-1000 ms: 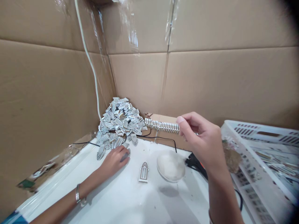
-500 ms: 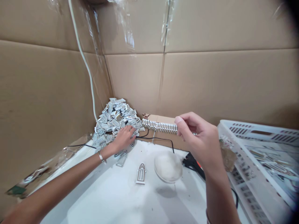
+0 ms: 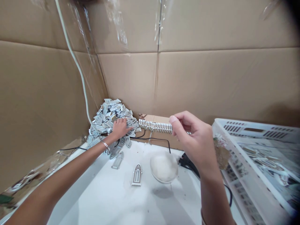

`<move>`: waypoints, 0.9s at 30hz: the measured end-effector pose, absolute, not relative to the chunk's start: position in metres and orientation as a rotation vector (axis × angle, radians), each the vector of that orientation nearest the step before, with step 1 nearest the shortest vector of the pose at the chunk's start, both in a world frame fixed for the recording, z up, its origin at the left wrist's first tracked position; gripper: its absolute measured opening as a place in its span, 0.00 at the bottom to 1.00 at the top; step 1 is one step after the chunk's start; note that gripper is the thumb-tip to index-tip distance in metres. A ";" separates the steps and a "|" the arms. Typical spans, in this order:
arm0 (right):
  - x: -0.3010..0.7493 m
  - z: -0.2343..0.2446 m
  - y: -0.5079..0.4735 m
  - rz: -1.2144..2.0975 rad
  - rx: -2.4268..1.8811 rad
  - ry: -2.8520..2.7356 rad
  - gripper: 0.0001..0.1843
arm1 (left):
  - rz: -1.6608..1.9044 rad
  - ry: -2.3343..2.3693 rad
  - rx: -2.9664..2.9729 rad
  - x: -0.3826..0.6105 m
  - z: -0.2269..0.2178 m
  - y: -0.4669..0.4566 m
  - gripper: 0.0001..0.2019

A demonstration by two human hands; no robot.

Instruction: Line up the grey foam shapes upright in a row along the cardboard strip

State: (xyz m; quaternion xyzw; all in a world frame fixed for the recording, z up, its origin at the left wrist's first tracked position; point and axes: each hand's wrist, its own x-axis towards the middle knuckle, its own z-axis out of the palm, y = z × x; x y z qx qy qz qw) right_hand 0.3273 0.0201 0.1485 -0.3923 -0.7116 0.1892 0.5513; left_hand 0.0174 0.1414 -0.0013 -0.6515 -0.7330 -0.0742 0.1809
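Note:
My left hand (image 3: 120, 127) lies on a heap of small grey-white arched-window pieces (image 3: 103, 117), its fingers stretched out over them and the thumb apart. My right hand (image 3: 193, 134) is raised on the right, thumb and fingers closed at the near end of a long row of thin white-and-gold pieces (image 3: 156, 126). That row reaches left towards the heap, in front of a cardboard strip; whether it rests on anything I cannot tell. A brown-and-white arched-window piece (image 3: 137, 175) lies face up on the white table (image 3: 105, 197). Nearer the heap is a loose grey piece (image 3: 117, 160).
A round white dish (image 3: 164, 167) stands right of the single piece. Behind my right wrist lie black items (image 3: 187, 162). A white plastic crate (image 3: 253, 184) with more pieces is on the right. Cardboard walls (image 3: 211, 81) surround the table; a white cable (image 3: 76, 62) hangs left.
My left hand has shifted slightly up and left across the heap, uncovering pieces near its front edge. My right hand keeps its closed grip at the row. The whole view has swung a little.

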 end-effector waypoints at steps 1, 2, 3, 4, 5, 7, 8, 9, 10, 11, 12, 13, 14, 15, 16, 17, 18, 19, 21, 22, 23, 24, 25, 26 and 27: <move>0.327 0.149 0.020 0.450 -0.929 -1.682 0.14 | -0.208 -2.069 -1.849 0.017 -0.001 0.142 0.31; 0.327 0.149 0.020 0.453 -0.930 -1.682 0.14 | -0.207 -2.071 -1.853 0.016 -0.001 0.142 0.31; 0.327 0.149 0.019 0.455 -0.930 -1.682 0.14 | -0.205 -2.079 -1.852 0.016 0.000 0.142 0.32; 0.327 0.149 0.019 0.456 -0.929 -1.682 0.14 | -0.204 -2.086 -1.853 0.016 0.000 0.142 0.32; 0.327 0.150 0.019 0.456 -0.927 -1.683 0.14 | -0.201 -2.092 -1.858 0.016 0.001 0.141 0.32; 0.326 0.149 0.019 0.453 -0.924 -1.683 0.14 | -0.184 -2.100 -1.880 0.016 0.002 0.140 0.32; 0.326 0.149 0.019 0.452 -0.923 -1.683 0.14 | -0.174 -2.105 -1.893 0.016 0.002 0.140 0.31; 0.326 0.149 0.019 0.452 -0.922 -1.682 0.14 | -0.165 -2.112 -1.904 0.015 0.002 0.140 0.30; 0.326 0.149 0.019 0.454 -0.922 -1.682 0.14 | -0.159 -2.121 -1.911 0.015 0.002 0.141 0.29; 0.326 0.150 0.019 0.456 -0.921 -1.681 0.14 | -0.159 -2.131 -1.914 0.014 0.003 0.141 0.29; 0.326 0.150 0.019 0.457 -0.920 -1.680 0.14 | -0.166 -2.142 -1.916 0.013 0.003 0.142 0.29; 0.327 0.150 0.019 0.459 -0.920 -1.679 0.14 | -0.175 -2.156 -1.918 0.012 0.004 0.143 0.29; 0.327 0.150 0.019 0.460 -0.920 -1.678 0.14 | -0.188 -2.170 -1.924 0.010 0.005 0.143 0.29; 0.327 0.150 0.019 0.459 -0.921 -1.679 0.14 | -0.202 -2.183 -1.933 0.008 0.006 0.144 0.28; 0.327 0.150 0.019 0.458 -0.925 -1.681 0.14 | -0.214 -2.190 -1.950 0.005 0.007 0.144 0.27; 0.327 0.151 0.019 0.456 -0.931 -1.683 0.14 | -0.214 -2.187 -1.975 0.003 0.008 0.144 0.25; 0.327 0.151 0.019 0.453 -0.937 -1.685 0.14 | -0.197 -2.175 -2.005 0.001 0.008 0.145 0.24; 0.327 0.151 0.019 0.451 -0.943 -1.687 0.14 | -0.165 -2.154 -2.034 -0.001 0.009 0.145 0.22; 0.326 0.150 0.019 0.449 -0.948 -1.689 0.14 | -0.087 -2.117 -2.070 -0.003 0.009 0.145 0.21; 0.325 0.150 0.019 0.449 -0.947 -1.690 0.14 | -0.056 -2.108 -2.075 -0.003 0.009 0.145 0.21; 0.325 0.150 0.019 0.449 -0.944 -1.691 0.14 | -0.036 -2.107 -2.074 -0.002 0.008 0.146 0.22; 0.325 0.150 0.019 0.449 -0.942 -1.693 0.14 | -0.024 -2.109 -2.073 0.000 0.009 0.147 0.22; 0.325 0.150 0.019 0.449 -0.941 -1.694 0.14 | -0.014 -2.110 -2.073 0.001 0.009 0.148 0.22; 0.325 0.150 0.019 0.449 -0.939 -1.695 0.14 | 0.000 -2.109 -2.076 0.003 0.010 0.148 0.21; 0.326 0.150 0.019 0.450 -0.939 -1.696 0.14 | 0.016 -2.104 -2.085 0.004 0.011 0.148 0.21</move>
